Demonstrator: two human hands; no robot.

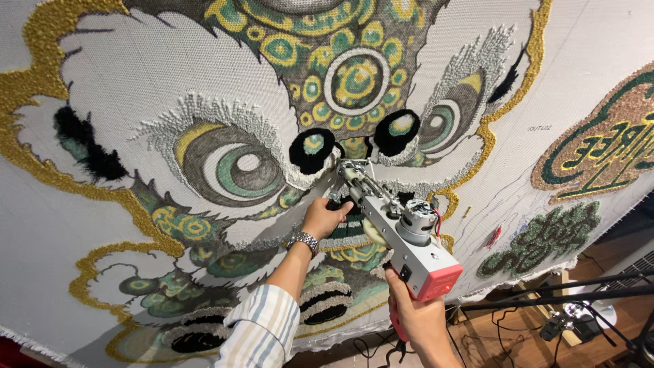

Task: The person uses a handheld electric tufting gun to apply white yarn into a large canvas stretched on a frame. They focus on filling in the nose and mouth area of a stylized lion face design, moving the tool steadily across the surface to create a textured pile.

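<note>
Right hand (417,313) gripping pink-ended tufting gun (398,228), left hand (325,217) closed around its front handle; needle tip against tufted cloth (102,61). Right of both hands, green-and-gold emblem patch (603,146).

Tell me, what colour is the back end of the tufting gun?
Pinkish red, seen in the head view on the tufting gun.
</note>
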